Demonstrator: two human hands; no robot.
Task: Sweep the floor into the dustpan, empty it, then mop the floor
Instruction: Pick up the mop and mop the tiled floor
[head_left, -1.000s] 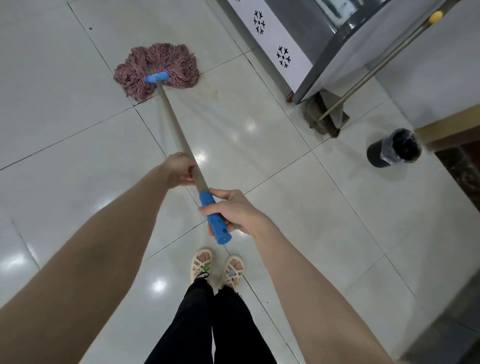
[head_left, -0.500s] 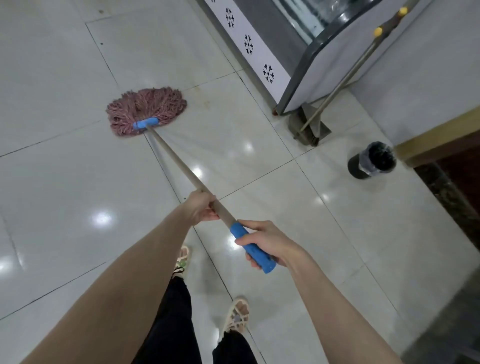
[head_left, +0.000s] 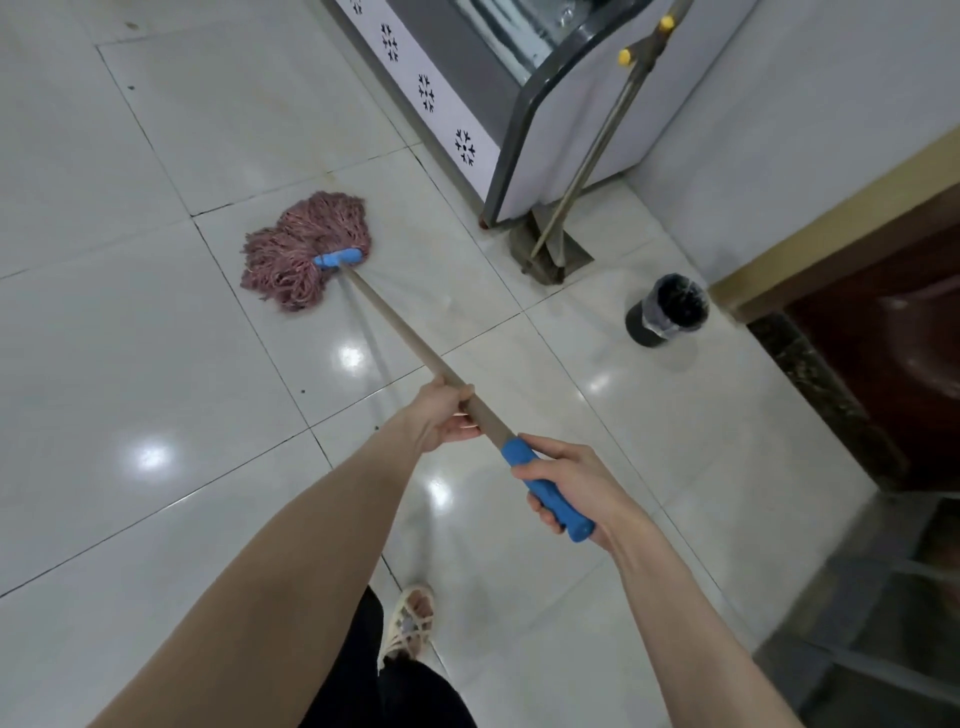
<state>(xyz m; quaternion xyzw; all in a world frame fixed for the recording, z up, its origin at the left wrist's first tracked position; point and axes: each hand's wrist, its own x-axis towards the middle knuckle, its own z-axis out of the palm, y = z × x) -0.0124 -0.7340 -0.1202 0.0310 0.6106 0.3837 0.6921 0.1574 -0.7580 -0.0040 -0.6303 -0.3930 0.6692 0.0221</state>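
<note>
Left hand (head_left: 441, 415): fingers curled round mop (head_left: 306, 249) shaft.
Right hand (head_left: 571, 480): fingers clamped on blue grip (head_left: 545, 488).

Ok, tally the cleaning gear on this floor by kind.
Mops: 1
Yellow-capped leaning handles: 2
Bins: 1
Total: 4

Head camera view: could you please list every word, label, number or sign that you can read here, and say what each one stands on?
No words, brands or numbers can be read in this view.
Signs only: black snowflake symbols, in a row on the white panel of the freezer cabinet.
The mop, its blue grip and the black bin show no print.
</note>
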